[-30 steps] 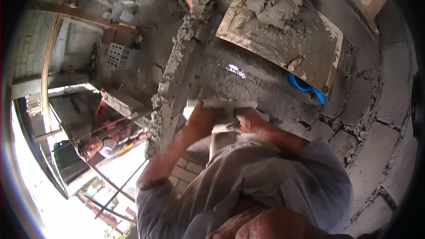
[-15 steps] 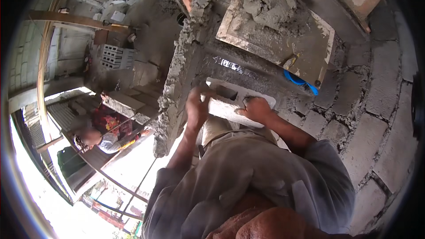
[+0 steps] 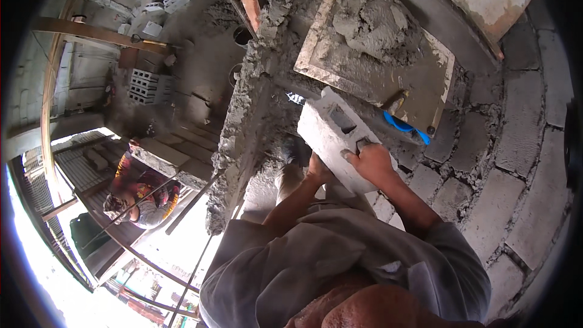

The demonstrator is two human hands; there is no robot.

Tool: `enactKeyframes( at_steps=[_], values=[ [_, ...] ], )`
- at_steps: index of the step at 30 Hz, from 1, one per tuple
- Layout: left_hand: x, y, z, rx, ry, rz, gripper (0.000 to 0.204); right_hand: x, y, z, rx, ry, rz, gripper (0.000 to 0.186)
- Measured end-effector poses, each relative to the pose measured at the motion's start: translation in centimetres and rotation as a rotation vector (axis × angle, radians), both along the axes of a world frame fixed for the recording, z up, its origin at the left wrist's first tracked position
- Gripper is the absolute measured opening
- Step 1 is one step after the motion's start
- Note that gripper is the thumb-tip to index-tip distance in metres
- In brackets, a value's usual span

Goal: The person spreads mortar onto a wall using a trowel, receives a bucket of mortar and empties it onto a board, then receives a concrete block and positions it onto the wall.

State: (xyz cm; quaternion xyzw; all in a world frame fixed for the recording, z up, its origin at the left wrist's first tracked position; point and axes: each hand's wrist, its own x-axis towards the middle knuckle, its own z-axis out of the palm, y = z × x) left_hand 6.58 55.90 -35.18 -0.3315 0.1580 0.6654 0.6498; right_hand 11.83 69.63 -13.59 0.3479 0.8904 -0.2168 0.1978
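A pale hollow concrete block [image 3: 320, 133] is tilted in front of my body, its cavities showing on the upper face. My right hand [image 3: 371, 164] grips its near right end, with the thumb over the top edge. Low on the block's left side, my left hand [image 3: 318, 169] is closed against it, its fingers partly hidden beneath. Beyond the block lies a mortar board [image 3: 313, 68] bearing a heap of wet grey mortar [image 3: 373, 27]. A tool with a yellowish handle [image 3: 398, 102] rests on the board's near edge, beside a blue curved object [image 3: 405, 126].
A rough mortar-topped wall edge [image 3: 234, 127] runs along my left. Block walling [image 3: 486, 200] with mortar joints rises at right. Down at the left, another person [image 3: 143, 197] is on a lower level near wooden planks. Stacked hollow blocks [image 3: 149, 87] stand farther off, under a wooden beam [image 3: 103, 31].
The block has swung from nearly level to steeply slanted, its far end now raised. My left hand has moved from its left end to lower on its side. The other person has shifted posture.
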Motion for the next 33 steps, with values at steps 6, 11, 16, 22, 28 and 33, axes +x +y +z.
enactKeyframes(
  at_steps=[6,11,16,22,28,33],
  values=[
    [-5.6,1.6,7.7,0.123,0.333,0.198,0.064,0.5,3.7,2.7,-0.033,0.203,-0.079,0.051],
    [-12.1,0.2,16.6,-0.057,0.787,0.103,0.083,0.8,7.2,0.9,-0.156,0.609,-0.203,0.045],
    [-20.6,7.0,26.1,-0.372,1.503,-0.457,0.087,-5.6,10.5,-8.9,-0.567,0.753,-0.736,0.05],
    [-27.0,18.0,31.2,-0.625,2.012,-0.589,0.11,-19.3,12.5,-10.2,-1.164,1.24,-1.033,0.034],
    [-31.6,24.2,28.1,-0.979,2.467,-0.626,0.087,-27.3,16.9,-12.9,-0.859,1.119,-0.966,0.073],
    [-34.4,28.9,26.8,-0.979,2.65,-0.675,0.092,-32.4,20.9,-16.7,-0.85,1.043,-0.978,0.082]
  ],
)
